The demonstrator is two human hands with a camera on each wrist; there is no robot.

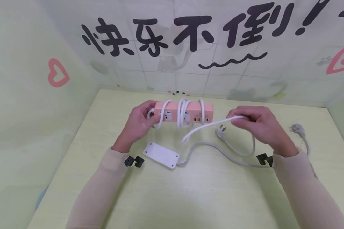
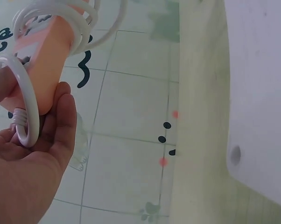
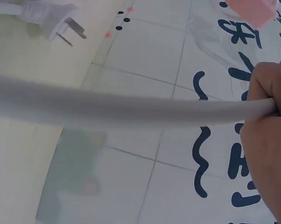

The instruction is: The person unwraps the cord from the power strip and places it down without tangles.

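Note:
A pink power strip (image 1: 172,109) with white sockets and USB ports is held up above the table by my left hand (image 1: 140,122), which grips its left end. Several turns of its white cord (image 1: 181,111) go around the strip. In the left wrist view the cord leaves the near end of the power strip (image 2: 56,60) and loops over the thumb. My right hand (image 1: 253,119) pinches the free stretch of cord, to the right of the strip. From there the cord hangs down to a three-pin plug (image 1: 221,132), seen also in the right wrist view.
On the table (image 1: 206,197) lies a white power strip (image 1: 161,155), face down with screws at its corners. Its grey cord (image 1: 212,144) runs right beneath my right forearm toward a grey plug (image 1: 298,128). A printed curtain (image 1: 172,76) stands behind the table.

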